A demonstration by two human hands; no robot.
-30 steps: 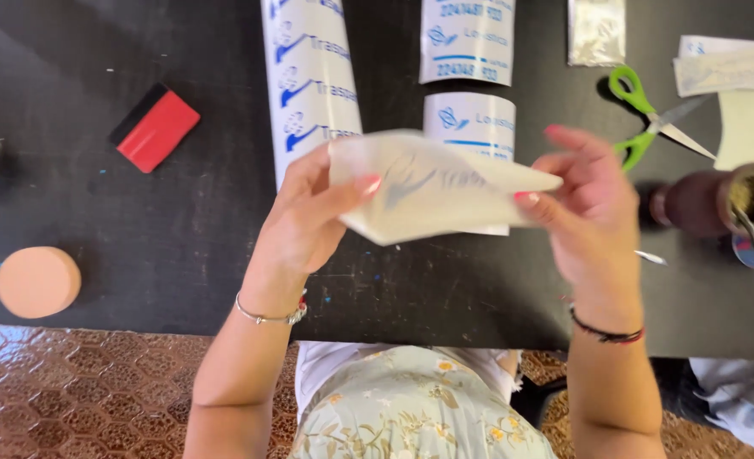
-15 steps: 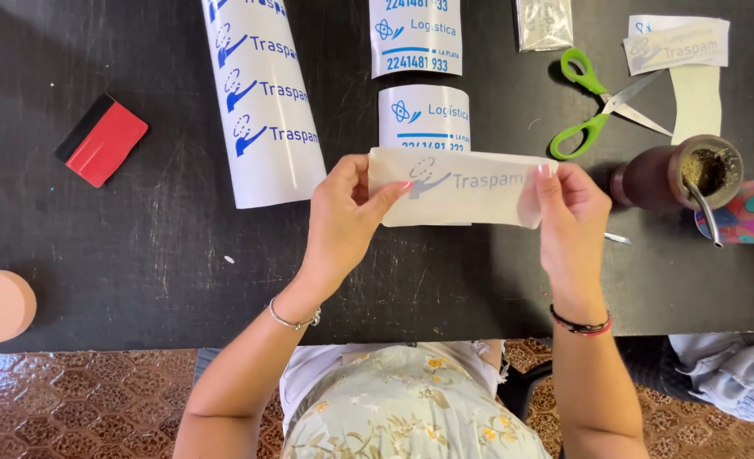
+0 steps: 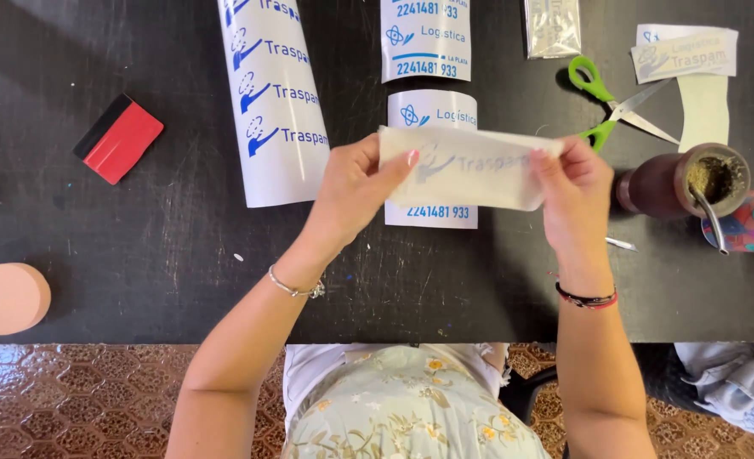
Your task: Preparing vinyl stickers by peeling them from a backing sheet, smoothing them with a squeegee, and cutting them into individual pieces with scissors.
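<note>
I count one sticker strip (image 3: pixel 466 168) in my hands, three white printed sheets, one pair of green scissors (image 3: pixel 615 106) and one red scraper (image 3: pixel 119 138) on the black table (image 3: pixel 96 255). My left hand (image 3: pixel 355 183) and right hand (image 3: pixel 574 189) pinch its ends tight above the table. It sits flatter than before

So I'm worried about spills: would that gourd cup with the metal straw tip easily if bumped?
Probably fairly easily. The gourd cup looks tall for its base, and it is filled to the rim, so it is likely top-heavy. The metal straw leans out over the edge, so a knock there could lever it over. It also stands close to the right hand.
</note>
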